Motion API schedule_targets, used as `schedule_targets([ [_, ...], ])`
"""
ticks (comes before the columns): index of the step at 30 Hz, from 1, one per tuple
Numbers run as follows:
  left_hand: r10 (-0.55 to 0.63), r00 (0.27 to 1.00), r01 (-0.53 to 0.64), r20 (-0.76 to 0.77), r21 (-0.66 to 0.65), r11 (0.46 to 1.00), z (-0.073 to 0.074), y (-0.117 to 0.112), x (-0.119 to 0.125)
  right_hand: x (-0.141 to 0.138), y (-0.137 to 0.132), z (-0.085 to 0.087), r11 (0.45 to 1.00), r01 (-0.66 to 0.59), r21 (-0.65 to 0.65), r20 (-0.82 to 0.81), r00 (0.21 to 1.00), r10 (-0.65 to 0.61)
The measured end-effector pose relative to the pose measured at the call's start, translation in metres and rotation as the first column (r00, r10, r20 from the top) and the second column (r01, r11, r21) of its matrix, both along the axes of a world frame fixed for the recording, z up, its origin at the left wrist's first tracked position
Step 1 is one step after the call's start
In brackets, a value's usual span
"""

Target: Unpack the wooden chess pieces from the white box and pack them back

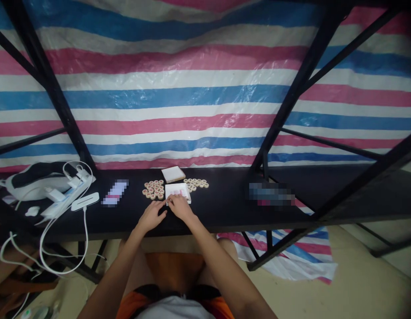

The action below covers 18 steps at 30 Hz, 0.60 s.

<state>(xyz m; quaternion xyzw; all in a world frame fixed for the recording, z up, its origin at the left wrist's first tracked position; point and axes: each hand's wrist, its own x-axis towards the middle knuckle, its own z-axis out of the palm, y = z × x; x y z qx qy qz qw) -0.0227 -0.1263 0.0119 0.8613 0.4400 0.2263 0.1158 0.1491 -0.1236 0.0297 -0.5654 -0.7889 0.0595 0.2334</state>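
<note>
My left hand (153, 215) is at the front of a group of round Chinese chess pieces (154, 189) with reddish marks, its fingers stretched and the thumb apart. Right beside it, my right hand (181, 207) reaches over the near left corner of a shallow white box (182, 188). The fingers of that hand are bent together; what they grip, if anything, is hidden. Inside the box something pale with pink marks shows. Behind it lies a second white box part (173, 173), perhaps the lid. More round pieces (199, 182) lie to the right of the box.
Everything stands on a narrow black table (221, 199). A blurred phone-like object (115, 193) lies left, beyond it a white power strip (67, 197) with cables and a grey bag (32, 179). A blurred item (271, 194) lies right. Black metal posts (275, 119) frame a striped sheet (175, 102).
</note>
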Motion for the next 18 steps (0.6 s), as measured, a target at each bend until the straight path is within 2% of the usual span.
schedule_targets([
  [6,0.012,1.0,-0.012,-0.014,-0.002,1.0,0.0,0.001,0.0,0.007,-0.002,-0.004,1.0,-0.014,0.003,-0.031,0.999,0.015],
  [13,0.027,1.0,-0.027,-0.013,0.001,1.0,0.001,-0.001,0.0,0.007,0.008,-0.002,0.995,0.051,-0.081,-0.089,0.994,-0.059],
  [15,0.029,1.0,-0.029,-0.008,0.0,1.0,0.001,-0.001,0.0,0.009,0.008,-0.002,0.997,0.03,-0.071,-0.062,0.997,-0.035],
  [18,0.027,1.0,-0.027,0.001,0.001,1.0,0.001,0.0,0.0,0.016,0.008,-0.003,1.0,-0.025,0.01,-0.052,0.998,0.026],
])
